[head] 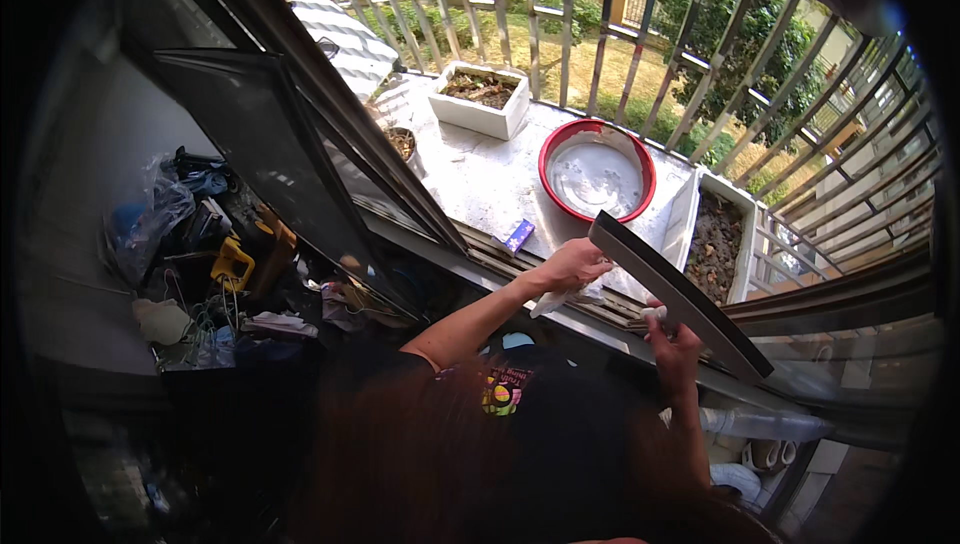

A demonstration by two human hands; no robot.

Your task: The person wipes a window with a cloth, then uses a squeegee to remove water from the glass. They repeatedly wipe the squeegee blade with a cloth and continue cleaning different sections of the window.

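Observation:
My left hand (571, 266) grips a crumpled white cloth (556, 302), right beside the upper end of a long grey bar with a black edge (679, 293). The bar slants across the window opening, down to the right. My right hand (675, 345) holds it from its lower side, with a small white piece (654, 313) at the fingertips; the grip is partly hidden behind the bar. Beyond the bar, a red basin (551, 195) with cloudy, foamy water stands on the white ledge (469, 169). A purple box (517, 235) lies near the window track.
A white planter (480, 118) and a soil-filled trough (716, 240) stand on the ledge, before metal bars (532, 26). The dark window sash (300, 161) angles inward at left. Below it are piled bags, hangers and a yellow-handled tool (232, 263). A pipe (757, 424) runs at lower right.

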